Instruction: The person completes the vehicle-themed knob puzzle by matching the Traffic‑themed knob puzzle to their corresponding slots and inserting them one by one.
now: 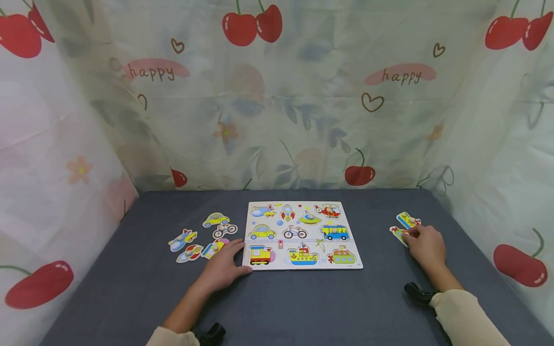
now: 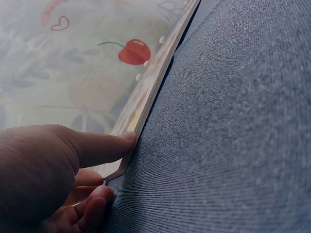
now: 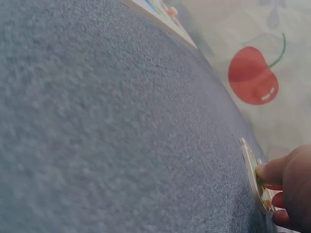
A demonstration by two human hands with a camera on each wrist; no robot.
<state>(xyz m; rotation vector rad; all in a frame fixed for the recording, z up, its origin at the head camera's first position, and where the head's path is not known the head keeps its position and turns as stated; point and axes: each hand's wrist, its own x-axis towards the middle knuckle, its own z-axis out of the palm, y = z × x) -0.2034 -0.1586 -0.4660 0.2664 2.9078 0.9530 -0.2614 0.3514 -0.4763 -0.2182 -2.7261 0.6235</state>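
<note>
A wooden picture puzzle board [image 1: 281, 244] with printed vehicles lies in the middle of the table. My left hand [image 1: 222, 266] holds its near left corner, the thumb at the front edge and the fingers along the left side. In the left wrist view, the thumb [image 2: 104, 148] presses the board's edge [image 2: 150, 97]. On the right side of the table, my right hand [image 1: 427, 247] pinches a yellow-green puzzle piece [image 1: 397, 234], partly covered by the fingers. In the right wrist view this piece [image 3: 250, 170] stands tilted. Just behind it lies a blue-and-yellow puzzle piece [image 1: 406, 220].
Left of the board lie several loose pieces: a car [image 1: 215, 220], a bicycle [image 1: 225, 230], an airplane [image 1: 182, 240], a rocket [image 1: 189, 253] and a train [image 1: 212, 248], partly behind my left hand. Patterned curtains [image 1: 298, 144] close off the back and sides of the dark table [image 1: 311, 307].
</note>
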